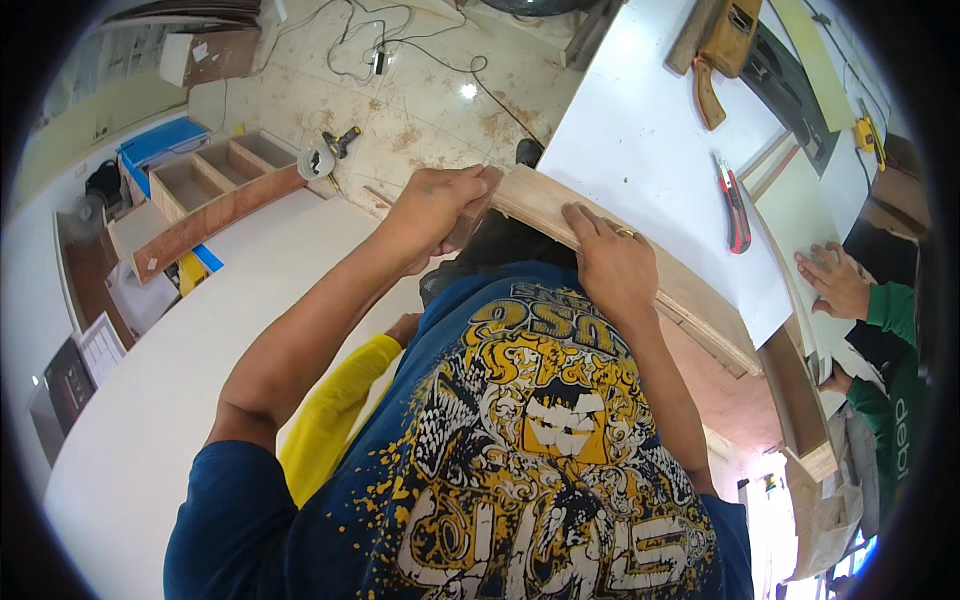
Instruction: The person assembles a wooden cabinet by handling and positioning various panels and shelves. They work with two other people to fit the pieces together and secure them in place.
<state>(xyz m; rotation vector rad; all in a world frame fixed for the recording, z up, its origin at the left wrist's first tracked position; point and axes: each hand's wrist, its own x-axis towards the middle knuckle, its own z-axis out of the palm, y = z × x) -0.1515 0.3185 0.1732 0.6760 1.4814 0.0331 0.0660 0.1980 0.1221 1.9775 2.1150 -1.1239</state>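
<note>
My left hand [440,212] is closed around a flat reddish-brown block [474,212], close to the near-left end of a plywood board. Whether the block touches the board's end I cannot tell. The long pale plywood board [692,298] runs from the middle of the view toward the lower right, along the edge of a white tabletop [640,120]. Over its upper edge lies my right hand [615,262], fingers on the top face and a ring on one finger. The thumb of that hand is hidden. A red and grey utility knife [735,212] lies beyond the board.
A wooden hand plane [728,40] and a handsaw [708,95] rest at the tabletop's far side. At right are a co-worker's hand [835,282] and green sleeve. A yellow sleeve [340,415] shows beside my left arm. Left, a compartmented wooden box [215,195] and power drill [342,140].
</note>
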